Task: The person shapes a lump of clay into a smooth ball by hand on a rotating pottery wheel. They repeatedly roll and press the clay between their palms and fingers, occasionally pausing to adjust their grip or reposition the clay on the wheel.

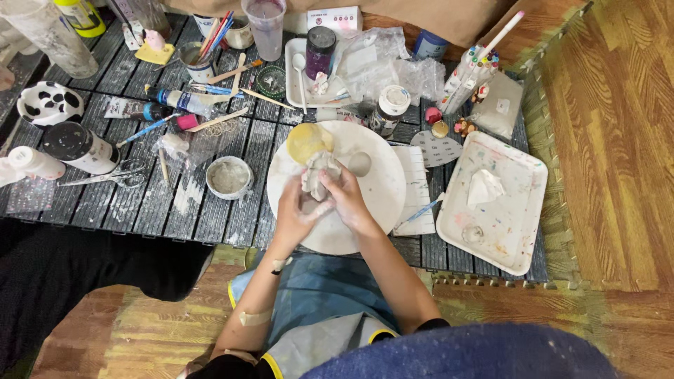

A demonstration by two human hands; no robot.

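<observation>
Just left of frame centre, 2 hands meet over a round white board [382, 193]. The left hand [295, 214] and right hand [349, 200] each have their grip clamped on a pale clay lump [317, 175], held between them.

the lower part of the pale clay lump [319, 175] is hidden inside the left hand [298, 214] and right hand [349, 203], so its full shape cannot be told. the hands also cover part of the round white board [382, 189]. at the mat's far left corner, a clear jar [49, 35] is cut off by the top edge. the small figures [463, 126] near the white tray [523, 217] are too small to make out.
</observation>
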